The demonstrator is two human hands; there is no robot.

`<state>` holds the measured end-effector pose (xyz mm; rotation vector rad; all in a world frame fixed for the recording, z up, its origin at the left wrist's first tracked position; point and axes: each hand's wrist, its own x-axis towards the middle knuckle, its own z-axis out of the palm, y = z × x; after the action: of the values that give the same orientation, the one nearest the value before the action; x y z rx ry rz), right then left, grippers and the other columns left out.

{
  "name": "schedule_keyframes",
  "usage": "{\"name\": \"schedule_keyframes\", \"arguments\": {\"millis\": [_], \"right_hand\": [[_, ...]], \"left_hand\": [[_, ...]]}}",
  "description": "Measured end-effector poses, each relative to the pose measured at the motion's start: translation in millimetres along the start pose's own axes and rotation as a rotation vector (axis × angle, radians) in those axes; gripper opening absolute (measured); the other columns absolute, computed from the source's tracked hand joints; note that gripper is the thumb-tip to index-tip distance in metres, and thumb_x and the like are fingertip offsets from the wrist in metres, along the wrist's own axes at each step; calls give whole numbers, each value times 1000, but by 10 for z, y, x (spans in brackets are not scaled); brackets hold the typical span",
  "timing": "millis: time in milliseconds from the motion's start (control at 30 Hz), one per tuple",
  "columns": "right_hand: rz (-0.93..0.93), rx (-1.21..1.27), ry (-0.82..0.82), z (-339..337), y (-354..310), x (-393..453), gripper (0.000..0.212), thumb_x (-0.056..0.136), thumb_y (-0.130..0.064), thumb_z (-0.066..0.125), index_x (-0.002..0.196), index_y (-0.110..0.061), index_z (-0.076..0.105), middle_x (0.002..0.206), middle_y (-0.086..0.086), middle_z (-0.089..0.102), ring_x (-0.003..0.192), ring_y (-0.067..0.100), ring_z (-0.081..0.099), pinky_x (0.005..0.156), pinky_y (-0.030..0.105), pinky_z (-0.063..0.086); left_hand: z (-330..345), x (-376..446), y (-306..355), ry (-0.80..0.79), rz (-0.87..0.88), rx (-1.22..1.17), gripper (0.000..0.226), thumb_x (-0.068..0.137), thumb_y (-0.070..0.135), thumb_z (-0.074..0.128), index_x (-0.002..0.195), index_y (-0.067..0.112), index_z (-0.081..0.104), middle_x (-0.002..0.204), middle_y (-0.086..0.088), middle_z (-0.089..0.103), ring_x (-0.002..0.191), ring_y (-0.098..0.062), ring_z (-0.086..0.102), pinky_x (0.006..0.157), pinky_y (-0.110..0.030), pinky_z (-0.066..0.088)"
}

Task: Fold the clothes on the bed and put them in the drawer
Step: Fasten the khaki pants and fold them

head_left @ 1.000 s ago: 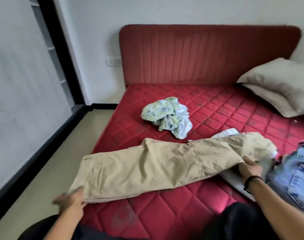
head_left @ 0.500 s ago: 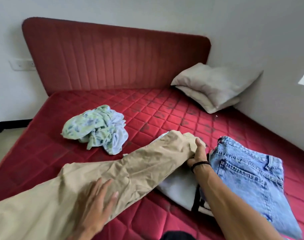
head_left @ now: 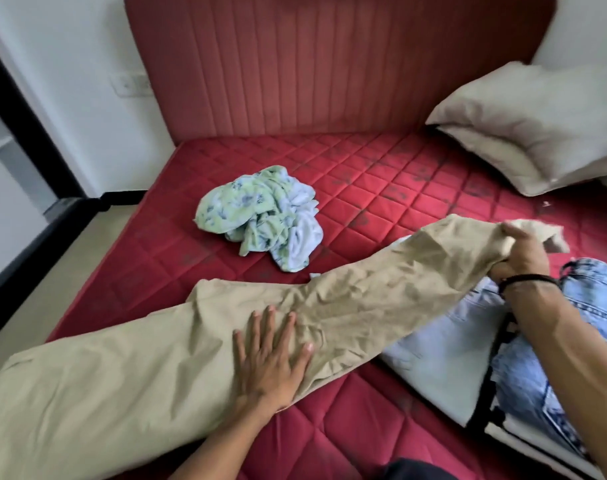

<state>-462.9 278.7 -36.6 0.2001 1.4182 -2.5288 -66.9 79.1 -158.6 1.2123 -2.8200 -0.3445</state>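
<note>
Beige trousers (head_left: 139, 368) lie stretched across the front of the red quilted mattress (head_left: 381, 188). My left hand (head_left: 271, 358) presses flat on their middle with fingers spread. My right hand (head_left: 518, 252) grips the far right end of the trousers and holds it lifted off the bed. A crumpled green floral garment (head_left: 260, 216) sits in the middle of the mattress. Light blue jeans (head_left: 593, 306) lie at the right, partly under my right arm, on a pale folded garment (head_left: 440, 358).
Two beige pillows (head_left: 537, 126) lean at the back right against the wall. The red padded headboard (head_left: 329, 64) closes the far side. Bare floor (head_left: 53, 271) runs along the left of the bed, beside a dark-framed wall.
My left hand slid from the trousers' left end to their middle and now presses flat. My right hand has raised the right end higher. The camera view swung right, then back left.
</note>
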Motion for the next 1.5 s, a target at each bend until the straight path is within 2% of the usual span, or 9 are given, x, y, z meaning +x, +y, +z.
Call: {"name": "schedule_keyframes", "arguments": {"millis": [100,267,467,600,733,933,1133,1400,1500], "right_hand": [[-332,-196,-111,403,-234,-508,43,69,-5,75,101,-23,53,90,0,62,77,14,61,76,40,55],[-898,-737,-472,1254,-25,-1979,28,80,-4,65,92,-22,47,79,1,48,66,4,44,64,32,48],[-1065,-1110,-1004,1664,1327,-3375,51,74,0,56,116,-27,50,95,0,65,85,31,61,70,35,41],[-1294,-1490,-1443,1350,2393,-3911,54,79,-16,64,130,-24,50,108,3,54,94,29,58,75,42,51],[-1288,-1681,-1309,1027,2572,-3635,66,72,-58,71,125,-24,53,109,5,51,90,31,58,69,44,48],[-1234,-1882,-1053,769,2382,-3294,93,35,-18,87,121,-16,55,99,13,51,83,37,52,61,47,45],[-1111,-1964,-970,710,2354,-3202,67,45,-16,92,104,-17,61,95,7,53,83,36,54,62,46,48],[-130,-2180,-1344,939,1627,-2957,34,77,-10,60,94,-38,58,91,-17,62,98,12,64,85,24,51],[-34,-1878,-1096,922,1469,-2782,21,82,-15,72,96,-31,72,87,-9,74,84,12,72,82,29,57]], "left_hand": [[-401,46,92,-289,-67,-188,77,92,84,16,159,51,2,170,11,-15,157,-19,-19,124,-53,-12],[-1316,-147,-186,-413,-320,-1585,78,89,83,33,145,31,52,134,4,67,131,-20,56,109,-41,42],[-1667,-487,-1152,-408,-223,-2311,111,74,92,53,144,6,52,149,-28,50,141,-47,45,121,-66,24],[-1651,-850,-1856,-185,-407,-2112,67,93,59,60,127,3,71,135,-24,64,123,-36,65,106,-53,51],[-1281,-1029,-2174,-65,-680,-1804,38,81,-12,73,115,6,72,121,-17,73,95,-23,76,82,-40,63],[-1506,-1049,-2365,69,-591,-1604,32,82,-9,76,111,5,73,103,-11,79,91,-19,77,72,-27,61],[-1524,-1198,-3023,87,-746,-1331,26,79,2,84,103,8,77,97,-11,79,100,-30,75,99,-51,55],[-1286,-1192,-2875,417,-590,-644,58,81,19,84,135,16,62,121,-11,70,112,-30,65,101,-44,53],[-1246,-1208,-2562,636,-188,-142,52,87,22,77,136,18,59,138,-11,55,131,-33,48,108,-50,45]]}}
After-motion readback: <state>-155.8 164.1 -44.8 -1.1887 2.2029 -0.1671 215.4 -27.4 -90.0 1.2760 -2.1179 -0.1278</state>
